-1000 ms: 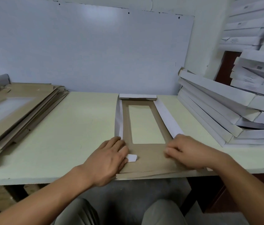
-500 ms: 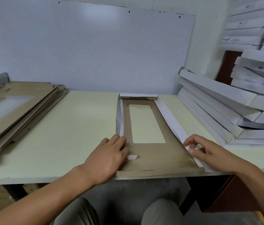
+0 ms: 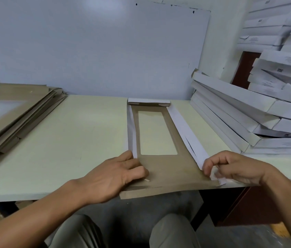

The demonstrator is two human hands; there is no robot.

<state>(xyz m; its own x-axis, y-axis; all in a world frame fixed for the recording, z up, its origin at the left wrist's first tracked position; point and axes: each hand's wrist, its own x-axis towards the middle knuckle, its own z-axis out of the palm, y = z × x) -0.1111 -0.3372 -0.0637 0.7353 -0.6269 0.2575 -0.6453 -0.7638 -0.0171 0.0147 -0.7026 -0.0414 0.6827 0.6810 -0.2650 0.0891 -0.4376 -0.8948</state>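
Brown cardboard blank lies flat on the pale table, its near edge hanging just over the table's front rim. The left hand presses the blank's near left corner with fingers laid almost straight, gripping nothing. The right hand, fingers curled, pinches the near end of the white side flap that runs along the blank's right edge. Farther in, a tall rectangular window is cut through the blank, and a white end flap stands folded at the far end.
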